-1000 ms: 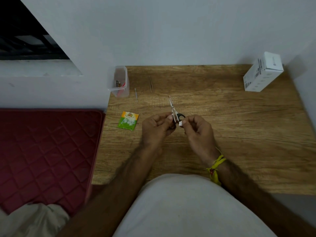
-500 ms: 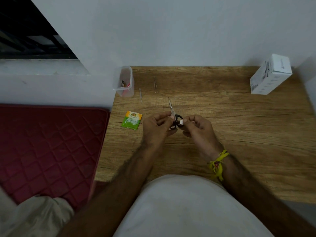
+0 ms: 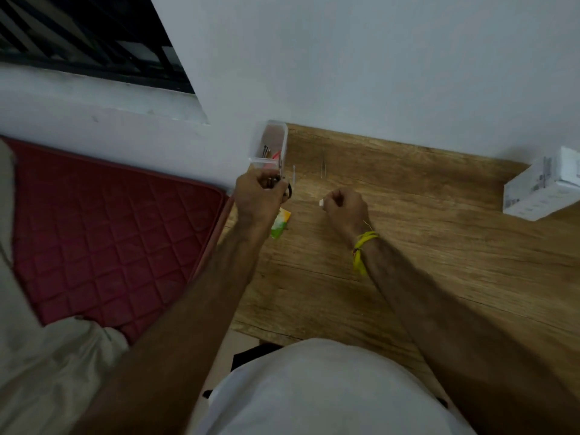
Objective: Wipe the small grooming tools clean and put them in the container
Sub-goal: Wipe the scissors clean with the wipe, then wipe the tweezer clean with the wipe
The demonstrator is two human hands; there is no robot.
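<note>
Your left hand (image 3: 258,196) has moved away from the middle of the table (image 3: 439,246) and now sits at the near end of the clear container (image 3: 272,149), with its fingers curled around the small scissors (image 3: 287,191) — only the dark handle loop shows beside your knuckles, and the blades are hidden by the hand. A moment before, both hands were together in front of you and the white wipe (image 3: 321,202) was rubbing the scissors; now they are well apart. Your right hand (image 3: 345,208) stays over the wood, fingers curled, pinching the small wipe between thumb and finger. This change tells me, as a judgement, that the wiping of the scissors is finished and you are bringing them to the container, which already holds some tools, one with red on it. The scissors are not yet inside; they are just at its rim, I think, but the picture is blurred there. Two thin tools still lie on the table just beyond your hands — a short pin-like tool (image 3: 294,174) close to the container and tweezers (image 3: 323,168) a little further right. They probably wait for the wipe next. The green packet (image 3: 280,223) lies partly under your left wrist, and a white box (image 3: 543,186) stands far to the right.
</note>
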